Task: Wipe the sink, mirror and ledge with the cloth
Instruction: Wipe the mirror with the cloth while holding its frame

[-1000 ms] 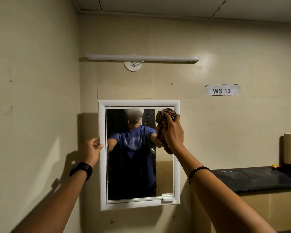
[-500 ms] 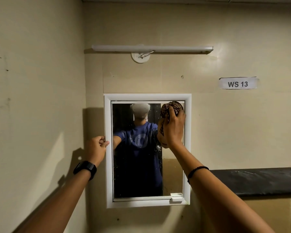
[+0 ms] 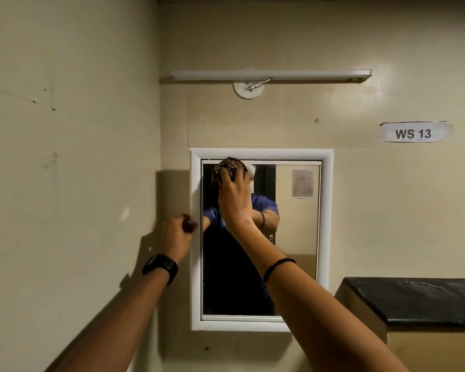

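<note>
A white-framed mirror (image 3: 326, 237) hangs on the beige wall ahead. My right hand (image 3: 235, 201) presses a bunched brown patterned cloth (image 3: 222, 167) against the glass at its top left corner. My left hand (image 3: 176, 234), with a black watch on the wrist, grips the frame's left edge at mid height. A black ledge (image 3: 419, 299) juts from the wall at the lower right. The sink is out of view.
A white tube light (image 3: 271, 75) is mounted above the mirror. A paper label reading WS 13 (image 3: 414, 132) is stuck on the wall to the right. The left wall meets the mirror wall in a corner close to the frame.
My right hand has carried the cloth from the mirror's top right corner across to its top left. My left hand stays on the frame's left edge. The view has shifted left.
</note>
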